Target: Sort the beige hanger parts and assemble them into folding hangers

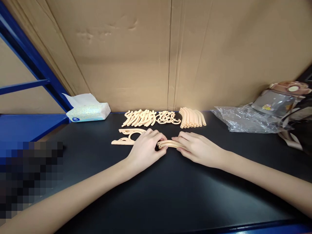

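Between my two hands is a pair of curved beige hanger arms (170, 143), lying one along the other. My left hand (148, 146) pinches their left end, where small round holes show. The fingers of my right hand (195, 146) are closed round the right end and hide it. Just left of and partly behind my left hand lies a folded beige hanger (124, 142) with a round hook section. Farther back are a pile of slim curved pieces (140, 118), a small heap of hooks (168, 117) and a neat stack of curved arms (191, 118).
A tissue pack (89, 112) stands at the back left of the black table (170, 195). Clear plastic wrap (246, 118) and a drinking bottle (275, 100) with a strap are at the back right. Cardboard (122, 58) walls the far edge; a blue frame (24, 45) rises at left.
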The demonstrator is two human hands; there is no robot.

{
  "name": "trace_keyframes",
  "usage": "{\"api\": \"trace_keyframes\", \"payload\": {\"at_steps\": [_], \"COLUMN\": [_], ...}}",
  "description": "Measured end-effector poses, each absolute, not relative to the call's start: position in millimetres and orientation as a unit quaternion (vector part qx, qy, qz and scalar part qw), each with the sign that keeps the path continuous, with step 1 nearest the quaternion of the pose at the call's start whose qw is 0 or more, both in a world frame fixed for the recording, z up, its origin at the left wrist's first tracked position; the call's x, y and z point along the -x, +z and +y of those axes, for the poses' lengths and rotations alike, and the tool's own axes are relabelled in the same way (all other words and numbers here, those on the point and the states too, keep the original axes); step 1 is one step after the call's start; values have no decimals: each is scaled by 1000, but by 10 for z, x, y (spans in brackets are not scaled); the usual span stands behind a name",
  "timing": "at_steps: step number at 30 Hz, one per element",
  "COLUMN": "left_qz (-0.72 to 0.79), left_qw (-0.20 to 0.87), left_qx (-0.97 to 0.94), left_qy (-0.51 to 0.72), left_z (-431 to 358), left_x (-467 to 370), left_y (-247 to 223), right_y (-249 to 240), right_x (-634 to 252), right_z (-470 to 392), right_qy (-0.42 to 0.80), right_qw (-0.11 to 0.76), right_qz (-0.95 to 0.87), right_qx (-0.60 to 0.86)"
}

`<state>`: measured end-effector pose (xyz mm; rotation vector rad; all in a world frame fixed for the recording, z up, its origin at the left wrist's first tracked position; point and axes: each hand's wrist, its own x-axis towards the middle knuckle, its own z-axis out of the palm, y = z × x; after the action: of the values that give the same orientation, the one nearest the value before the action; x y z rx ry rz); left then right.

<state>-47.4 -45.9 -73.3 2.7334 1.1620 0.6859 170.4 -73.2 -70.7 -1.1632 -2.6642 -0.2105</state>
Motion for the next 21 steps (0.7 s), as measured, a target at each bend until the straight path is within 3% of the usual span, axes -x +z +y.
{"api": "trace_keyframes", "payload": {"at_steps": [6, 15, 21], "left_qz": [390, 485, 569], "left_qw": [61, -68, 54], "left_qx": [-893, -838, -790], "left_qy": [214, 242, 223], "left_z": [-400, 227, 483], "left_x": [584, 1254, 1544], "left_y": [-697, -402, -535], "right_y": [-666, -725, -712], "right_x": [-1800, -1799, -1789], "right_z": [-720, -707, -710], "right_qy": [78, 54, 61], "right_qw": [140, 160, 162], "right_qz": [-894, -894, -896], "right_qx": [417, 415, 408]}}
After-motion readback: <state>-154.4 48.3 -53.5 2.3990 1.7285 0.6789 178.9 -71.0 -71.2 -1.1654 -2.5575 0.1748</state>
